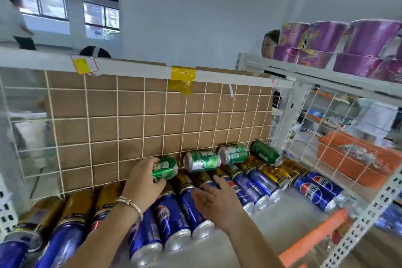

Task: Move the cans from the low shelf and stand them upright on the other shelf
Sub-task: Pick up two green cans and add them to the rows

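Many cans lie on their sides on the low shelf (289, 204). My left hand (143, 178), with a silver bangle at the wrist, grips a green can (166, 168) lying on top of the blue and gold cans against the back grid. My right hand (214, 202) hovers open, palm turned left, just above the blue cans (171, 217). Three more green cans (202, 160) (235, 154) (265, 152) lie in a row to the right along the back. Gold cans (71, 209) lie at the left, and a blue cola can (313, 193) lies at the right.
A white wire grid backed with brown cardboard (134, 119) closes the rear of the shelf. A higher white shelf (326, 76) at right carries purple noodle bowls (367, 45). An orange box (356, 156) sits behind the right side mesh. People stand in the background.
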`<state>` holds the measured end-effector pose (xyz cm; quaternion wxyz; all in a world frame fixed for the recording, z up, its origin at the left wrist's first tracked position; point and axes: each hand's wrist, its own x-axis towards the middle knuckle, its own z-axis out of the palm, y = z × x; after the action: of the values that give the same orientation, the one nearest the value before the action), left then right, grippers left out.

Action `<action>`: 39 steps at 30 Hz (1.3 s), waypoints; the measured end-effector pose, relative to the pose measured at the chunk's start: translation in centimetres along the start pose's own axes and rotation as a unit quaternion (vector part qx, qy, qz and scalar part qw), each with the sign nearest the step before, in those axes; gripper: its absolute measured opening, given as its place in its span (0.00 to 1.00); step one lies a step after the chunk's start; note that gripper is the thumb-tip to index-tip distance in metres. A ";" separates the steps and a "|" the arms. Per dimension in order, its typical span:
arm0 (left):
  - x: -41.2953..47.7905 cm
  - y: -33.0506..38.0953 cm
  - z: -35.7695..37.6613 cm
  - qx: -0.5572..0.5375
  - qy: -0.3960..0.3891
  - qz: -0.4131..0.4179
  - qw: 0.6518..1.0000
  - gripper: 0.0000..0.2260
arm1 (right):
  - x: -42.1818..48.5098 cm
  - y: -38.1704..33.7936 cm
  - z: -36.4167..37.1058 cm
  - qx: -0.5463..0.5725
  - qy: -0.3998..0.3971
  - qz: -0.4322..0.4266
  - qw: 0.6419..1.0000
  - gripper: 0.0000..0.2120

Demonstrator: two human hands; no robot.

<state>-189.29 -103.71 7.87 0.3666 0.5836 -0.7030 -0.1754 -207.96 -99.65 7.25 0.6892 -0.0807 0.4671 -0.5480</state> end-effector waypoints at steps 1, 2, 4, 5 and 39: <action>0.9 0.1 0.1 0.022 0.000 -0.003 1.000 0.23 | 0.8 -0.7 0.0 0.001 -0.004 -0.001 1.000 0.29; 1.8 0.3 0.2 0.040 0.001 -0.011 0.999 0.24 | 1.8 -1.4 0.0 0.007 -0.006 -0.005 1.000 0.31; 2.9 0.3 0.5 0.074 -0.006 -0.038 0.997 0.26 | 3.3 -2.4 0.0 0.032 -0.013 -0.003 0.999 0.34; 3.3 0.2 0.7 0.097 -0.017 -0.048 0.994 0.26 | 3.9 -2.9 0.1 0.041 -0.014 0.000 0.999 0.34; -0.4 0.1 4.1 -0.354 0.058 -0.373 0.856 0.38 | 11.6 -5.4 1.8 -0.206 0.050 -0.032 0.977 0.28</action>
<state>-192.29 -104.01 5.08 0.4960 0.6419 -0.3005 -0.5017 -210.77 -112.10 5.19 0.6159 -0.2085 0.6009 -0.4649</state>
